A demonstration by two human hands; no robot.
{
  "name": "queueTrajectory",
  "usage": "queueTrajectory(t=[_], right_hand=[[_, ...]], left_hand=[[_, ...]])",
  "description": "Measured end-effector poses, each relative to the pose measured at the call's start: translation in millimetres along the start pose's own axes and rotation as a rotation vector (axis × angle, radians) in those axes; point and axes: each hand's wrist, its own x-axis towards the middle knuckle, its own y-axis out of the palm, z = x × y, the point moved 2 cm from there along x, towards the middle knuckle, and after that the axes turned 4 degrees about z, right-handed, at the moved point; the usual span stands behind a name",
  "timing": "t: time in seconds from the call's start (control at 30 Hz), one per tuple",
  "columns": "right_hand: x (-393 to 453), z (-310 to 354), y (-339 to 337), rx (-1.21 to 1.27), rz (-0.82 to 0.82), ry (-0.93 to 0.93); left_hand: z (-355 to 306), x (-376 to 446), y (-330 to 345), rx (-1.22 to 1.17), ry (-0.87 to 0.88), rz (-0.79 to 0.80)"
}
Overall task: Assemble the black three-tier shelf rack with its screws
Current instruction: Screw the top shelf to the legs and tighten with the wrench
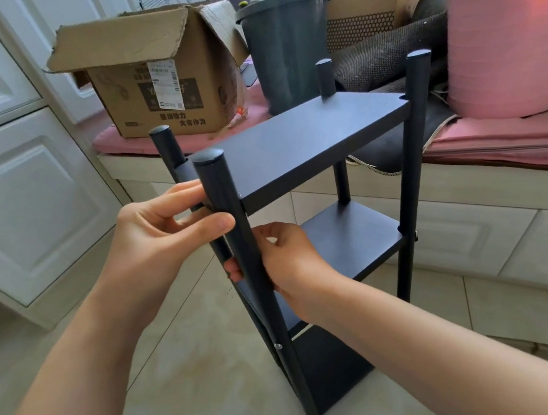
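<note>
Steadying the upright rack (312, 136), both hands, left hand (156, 227) and right hand (290, 261), clasp its near post (243, 248), apparently checking the joint.

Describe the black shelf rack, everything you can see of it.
The black shelf rack stands upright on the pale tiled floor: three flat matte boards joined by four round capped posts. A silver screw head shows low on the near post. The left hand and the right hand both grip that near post.

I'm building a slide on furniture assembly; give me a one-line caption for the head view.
Both hands, left hand and right hand, grip the near post of the black three-tier rack.
</note>
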Motion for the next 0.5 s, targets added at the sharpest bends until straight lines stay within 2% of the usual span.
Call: queueTrajectory(t=[0.23,0.5], right_hand=[[-25.6,6.5,4.6,-0.052,-0.047,-0.037],[-42.7,1.1,17.5,-0.095,-0.021,-0.046]], left_hand=[[-6.8,-15.6,-1.0,-0.023,-0.035,-0.064],[-2.1,-41.1,-20.0,-0.055,-0.184,-0.196]])
